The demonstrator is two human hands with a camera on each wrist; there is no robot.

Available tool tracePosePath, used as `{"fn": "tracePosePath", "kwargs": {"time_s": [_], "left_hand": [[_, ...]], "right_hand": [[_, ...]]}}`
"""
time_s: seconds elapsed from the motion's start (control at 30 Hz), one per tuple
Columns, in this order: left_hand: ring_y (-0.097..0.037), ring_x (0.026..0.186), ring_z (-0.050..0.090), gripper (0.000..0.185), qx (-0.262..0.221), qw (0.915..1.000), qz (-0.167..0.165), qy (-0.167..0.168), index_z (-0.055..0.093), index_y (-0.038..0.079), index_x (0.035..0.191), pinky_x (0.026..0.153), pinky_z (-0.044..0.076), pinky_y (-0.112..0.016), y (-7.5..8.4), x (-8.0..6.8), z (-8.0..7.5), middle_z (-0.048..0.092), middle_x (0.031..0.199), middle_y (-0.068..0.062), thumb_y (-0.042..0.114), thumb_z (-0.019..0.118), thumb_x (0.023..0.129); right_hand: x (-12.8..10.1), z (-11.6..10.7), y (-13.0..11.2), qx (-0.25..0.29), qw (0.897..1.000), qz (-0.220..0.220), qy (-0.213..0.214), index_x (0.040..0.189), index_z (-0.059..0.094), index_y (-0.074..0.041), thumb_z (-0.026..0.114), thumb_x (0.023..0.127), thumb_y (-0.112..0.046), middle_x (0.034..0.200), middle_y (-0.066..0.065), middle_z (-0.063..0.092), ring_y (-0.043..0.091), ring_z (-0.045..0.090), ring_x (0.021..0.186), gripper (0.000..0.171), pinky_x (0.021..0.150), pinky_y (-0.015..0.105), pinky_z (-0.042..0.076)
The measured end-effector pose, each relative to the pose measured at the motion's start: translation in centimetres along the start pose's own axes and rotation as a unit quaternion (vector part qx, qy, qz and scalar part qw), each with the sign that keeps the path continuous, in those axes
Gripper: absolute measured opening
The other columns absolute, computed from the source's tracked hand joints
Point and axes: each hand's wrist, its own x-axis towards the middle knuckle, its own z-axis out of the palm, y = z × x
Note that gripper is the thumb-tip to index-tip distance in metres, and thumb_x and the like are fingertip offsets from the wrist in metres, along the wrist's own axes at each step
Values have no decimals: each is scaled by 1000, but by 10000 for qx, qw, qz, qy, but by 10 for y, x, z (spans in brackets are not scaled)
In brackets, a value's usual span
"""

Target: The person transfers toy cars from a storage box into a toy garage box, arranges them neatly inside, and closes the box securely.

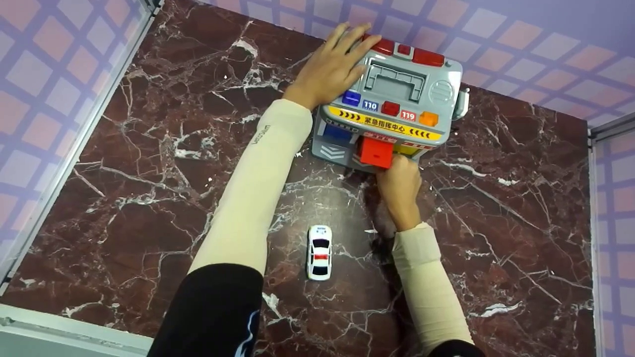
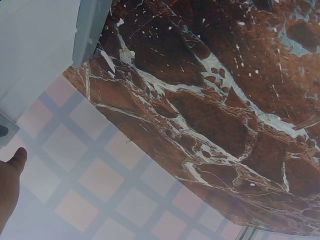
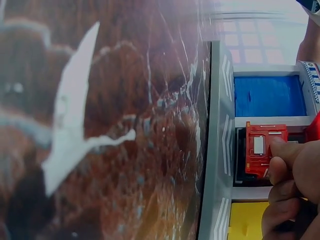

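Note:
A grey toy emergency station (image 1: 439,96) stands at the back, with coloured buttons on its top and several bays in front. Fingers spread, my left hand (image 1: 330,72) rests on its upper left; only a fingertip of it shows in the left wrist view. The red bay door (image 1: 376,152) is swung up. Low at the front, my right hand (image 1: 401,183) reaches to the middle bay. In the right wrist view its thumb and curled forefinger hold a red toy truck (image 3: 259,145) at the bay's mouth. The truck's far part is hidden.
A white toy car (image 1: 320,253) with a red roof bar sits on the dark marbled table (image 1: 496,238) between the forearms. A blue door (image 3: 270,96) and a yellow door (image 3: 246,220) flank the middle bay. Checked panels (image 1: 526,34) border the table.

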Motion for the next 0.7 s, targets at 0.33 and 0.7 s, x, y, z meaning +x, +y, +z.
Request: {"fn": "tracePosePath", "kwargs": {"time_s": [0.33, 0.7], "left_hand": [[-26, 143, 7, 53, 50, 10000, 11, 19, 19, 28, 149, 117, -1, -32, -1, -1, 0, 14, 156, 1, 46, 22, 100], [-27, 143, 8, 52, 0, 10000, 27, 83, 20, 28, 149, 117, 2, -34, -1, -2, 0, 15, 156, 0, 46, 22, 100]], "right_hand": [[3, 3, 0, -172, 9998, 78, -102, 62, 58, -3, 62, 77, -17, 65, 23, 62, 45, 60, 63, 22, 51, 59, 47], [10, 5, 4, -225, 9970, 619, -411, 69, 61, -1, 59, 80, -22, 73, 28, 64, 47, 62, 70, 25, 54, 61, 48]]}}
